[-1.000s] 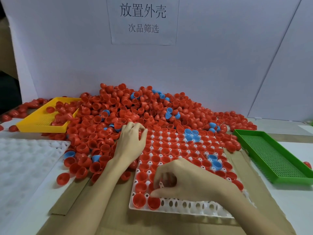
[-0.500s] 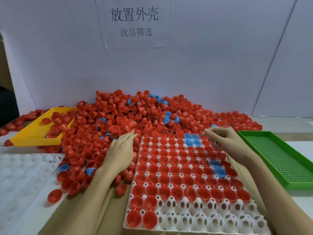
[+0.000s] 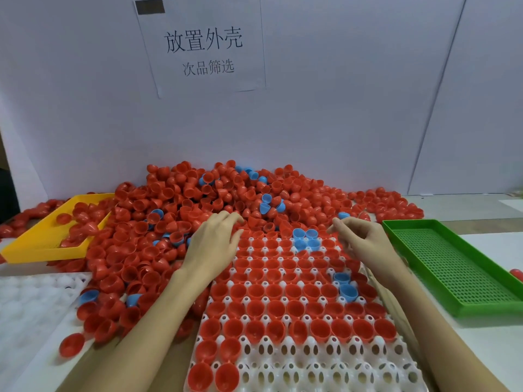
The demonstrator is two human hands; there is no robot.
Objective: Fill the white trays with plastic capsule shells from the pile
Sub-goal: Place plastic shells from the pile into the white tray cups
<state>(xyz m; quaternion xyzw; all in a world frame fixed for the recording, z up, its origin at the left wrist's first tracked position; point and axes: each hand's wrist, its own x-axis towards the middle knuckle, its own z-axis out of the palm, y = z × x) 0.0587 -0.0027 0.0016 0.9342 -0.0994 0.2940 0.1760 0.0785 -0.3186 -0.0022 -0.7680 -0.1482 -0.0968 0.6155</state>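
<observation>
A: Head view, item one?
B: White tray (image 3: 308, 372), near edge of the bench, middle. Red shells seated in most pockets, a few blue; the two nearest rows mostly bare, two reds at their left end.

A: Stock?
B: Pile of capsule shells (image 3: 215, 199), red with scattered blue, heaped against the back wall and spilling to the tray's far edge.

A: Hands?
B: Left hand (image 3: 212, 244), fingers extended, resting on the pile at the tray's far left corner. Right hand (image 3: 360, 239), fingers loosely curled at the far right corner; cannot tell if it holds a shell. Hands apart.

A: Sundries?
B: Yellow tray (image 3: 34, 247) at left, shells inside. Green tray (image 3: 464, 267) at right. Second white tray (image 3: 25, 306), near left corner. Paper sign (image 3: 203, 49) on the wall.
</observation>
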